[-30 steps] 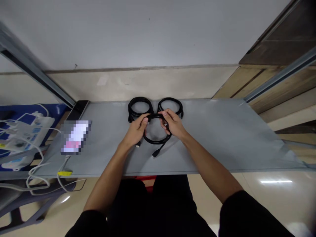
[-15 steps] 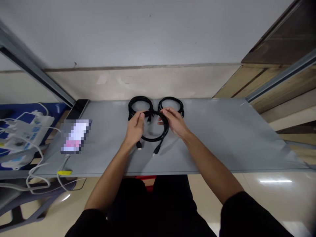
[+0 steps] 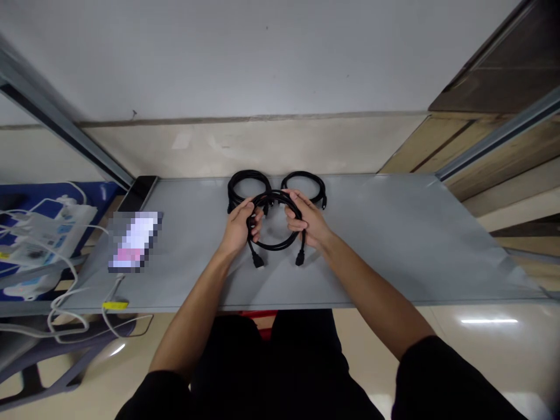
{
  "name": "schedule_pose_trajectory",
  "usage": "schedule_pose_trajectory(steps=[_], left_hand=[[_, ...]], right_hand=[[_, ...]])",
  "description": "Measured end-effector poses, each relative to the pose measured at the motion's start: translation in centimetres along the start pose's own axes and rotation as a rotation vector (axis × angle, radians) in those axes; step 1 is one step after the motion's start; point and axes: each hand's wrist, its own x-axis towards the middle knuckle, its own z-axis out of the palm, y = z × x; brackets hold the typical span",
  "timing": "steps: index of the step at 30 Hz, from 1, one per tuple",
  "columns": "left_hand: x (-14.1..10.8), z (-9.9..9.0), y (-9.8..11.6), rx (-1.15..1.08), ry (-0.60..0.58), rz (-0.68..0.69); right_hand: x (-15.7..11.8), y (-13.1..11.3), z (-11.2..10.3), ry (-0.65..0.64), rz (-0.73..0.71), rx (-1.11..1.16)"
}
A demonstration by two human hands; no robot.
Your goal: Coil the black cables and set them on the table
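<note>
Between my hands is a coiled black cable [image 3: 275, 247], held as a loop over the grey table. My left hand [image 3: 238, 227] is closed around the loop's left side, the thumb on top. On the right side, my right hand [image 3: 308, 220] wraps its fingers around the same loop. One cable plug [image 3: 258, 261] hangs below my left hand, and the other plug [image 3: 300, 258] hangs below my right; both look like HDMI ends. Behind the loop lie two more coiled black cables, a left coil [image 3: 249, 174] and a right coil [image 3: 303, 174], partly hidden by my hands.
The grey table [image 3: 394, 245] stands against a wall [image 3: 262, 149]. A phone with a blurred lit screen [image 3: 135, 240] and a dark flat device [image 3: 138, 193] lie at its left. White power strips [image 3: 65, 227] and white cords sit beyond. Metal posts rise at both back corners.
My right hand has closed its fingers around the loop. The right plug has swung right and now hangs under that hand; the left plug has shifted slightly right.
</note>
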Motion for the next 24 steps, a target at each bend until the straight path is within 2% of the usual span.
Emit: schedule_pose_trajectory(steps=[4, 7, 10, 12, 16, 24], left_hand=[[-0.2, 0.4, 1.0, -0.085, 0.017, -0.055], [-0.1, 0.1, 1.5, -0.133, 0.083, -0.063], [0.1, -0.3, 1.7, -0.191, 0.176, 0.002], [0.3, -0.5, 1.7, -0.182, 0.197, 0.037], [0.6, -1.2, 1.6, -0.06, 0.163, 0.022], [0.2, -1.7, 1.5, 0.159, 0.046, 0.011]], right_hand=[[-0.1, 0.6, 0.2, -0.043, -0.004, -0.079], [-0.1, 1.5, 0.5, 0.02, -0.17, -0.277], [0.0, 2.2, 0.5, 0.129, -0.369, -0.498], [-0.1, 2.4, 0.5, 0.195, -0.418, -0.572], [-0.1, 2.0, 0.2, 0.249, -0.426, -0.56], [-0.3, 1.4, -0.3, 0.135, -0.264, -0.525]])
